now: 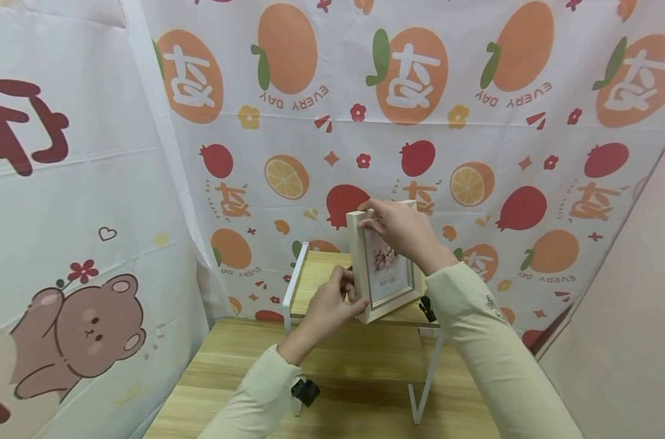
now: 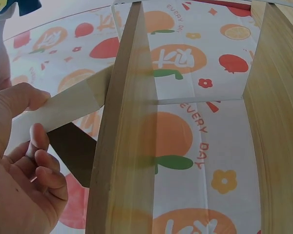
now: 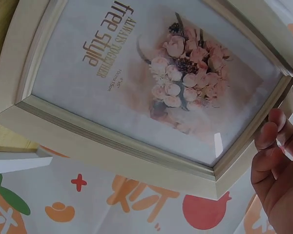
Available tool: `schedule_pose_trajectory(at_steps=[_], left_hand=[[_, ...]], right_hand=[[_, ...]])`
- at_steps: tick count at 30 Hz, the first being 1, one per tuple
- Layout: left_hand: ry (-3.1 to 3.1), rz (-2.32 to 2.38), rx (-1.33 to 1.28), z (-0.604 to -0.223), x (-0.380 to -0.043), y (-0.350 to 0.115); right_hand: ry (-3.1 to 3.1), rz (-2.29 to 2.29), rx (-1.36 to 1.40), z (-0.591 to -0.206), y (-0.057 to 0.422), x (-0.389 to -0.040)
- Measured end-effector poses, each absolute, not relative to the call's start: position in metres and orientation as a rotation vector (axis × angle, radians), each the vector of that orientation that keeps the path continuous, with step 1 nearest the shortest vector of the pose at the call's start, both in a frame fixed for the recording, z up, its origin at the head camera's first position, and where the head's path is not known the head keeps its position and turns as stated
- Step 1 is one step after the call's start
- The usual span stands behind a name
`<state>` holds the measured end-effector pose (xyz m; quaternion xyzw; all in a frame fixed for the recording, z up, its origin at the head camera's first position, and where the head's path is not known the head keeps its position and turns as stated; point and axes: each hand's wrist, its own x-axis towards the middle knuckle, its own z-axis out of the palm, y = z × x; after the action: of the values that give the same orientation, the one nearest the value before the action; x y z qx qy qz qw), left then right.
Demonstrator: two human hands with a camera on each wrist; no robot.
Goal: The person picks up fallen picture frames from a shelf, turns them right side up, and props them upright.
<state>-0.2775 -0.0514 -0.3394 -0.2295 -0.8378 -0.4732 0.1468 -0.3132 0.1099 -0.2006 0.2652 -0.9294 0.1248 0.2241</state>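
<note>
A pale cream picture frame [image 1: 393, 305] stands tilted over the small wooden shelf [image 1: 324, 262], its glazed front turned to the right. Behind the glass [image 3: 122, 112] is a print of pink flowers with lettering. My left hand [image 1: 332, 302] pinches the frame's lower near edge between thumb and fingers. At the top edge, the fingers of my right hand [image 1: 401, 228] grip the frame. A dark flat piece [image 2: 75, 151] shows below the frame's side in the left wrist view. Whether the frame's bottom touches the shelf, I cannot tell.
The shelf has white metal legs [image 1: 426, 378] and stands on a wood-grain table [image 1: 217, 366]. A fruit-printed cloth [image 1: 332, 140] hangs behind, and a bear-printed cloth [image 1: 91, 329] hangs at the left. A pale panel [image 1: 623, 305] closes the right side.
</note>
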Motion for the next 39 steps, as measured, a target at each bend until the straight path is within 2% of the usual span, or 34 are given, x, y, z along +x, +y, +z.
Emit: schedule_pose_trajectory(at_steps=[39], left_hand=[[-2.458, -1.545, -0.787, -0.335, -0.290, -0.081]], right_hand=[[-2.549, 0.119, 0.533, -0.204, 0.121, -0.314]])
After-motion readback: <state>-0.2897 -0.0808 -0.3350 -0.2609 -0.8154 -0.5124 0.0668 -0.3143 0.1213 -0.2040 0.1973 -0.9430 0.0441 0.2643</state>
